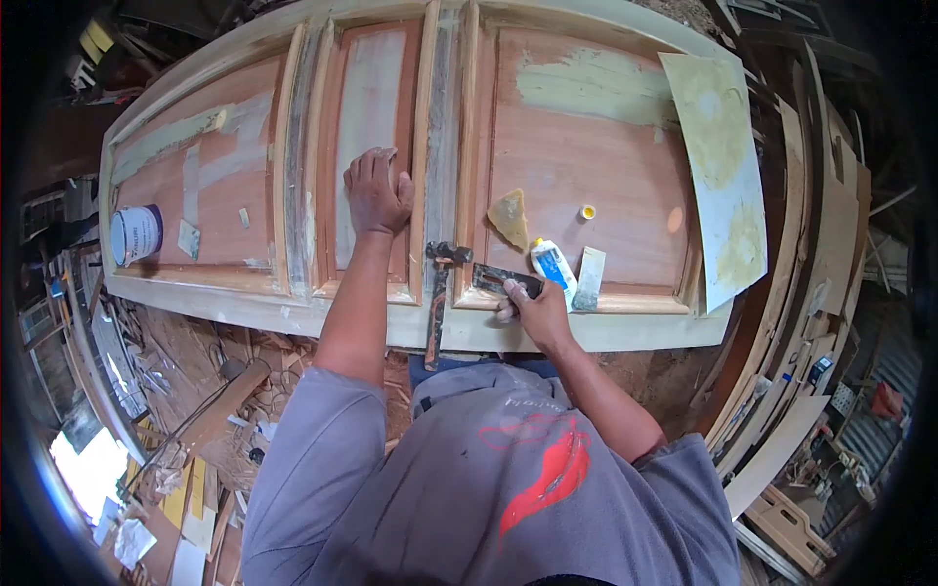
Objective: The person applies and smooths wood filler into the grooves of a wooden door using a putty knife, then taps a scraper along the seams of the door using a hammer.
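Left grip: my left hand is palm down on the narrow middle panel, fingers forward, thumb out to the side. A small edge shows by the fingertips; can't tell if anything is pinched under them.
Right grip: my right hand is clamped on a dark flat tool, thumb on top, near the front edge.
Workpiece: panelled wooden door, lying flat across in front of me, three framed panels, pale green filler smears on the outer two.
Hammer: the hammer lies between my arms, head just left of the dark tool, handle pointing back to me over the front rail.
Tube: white-and-blue tube, just beyond my right hand, with a pale flat strip close on its right.
Cap: small yellow cap, apart, farther in on the right panel.
Wedge: yellowish wedge-shaped piece, left of the cap.
Sheet: smeared pale sheet, lying over the door's right end.
Tub: white-and-dark tub, at the left end, near two small pale pieces.
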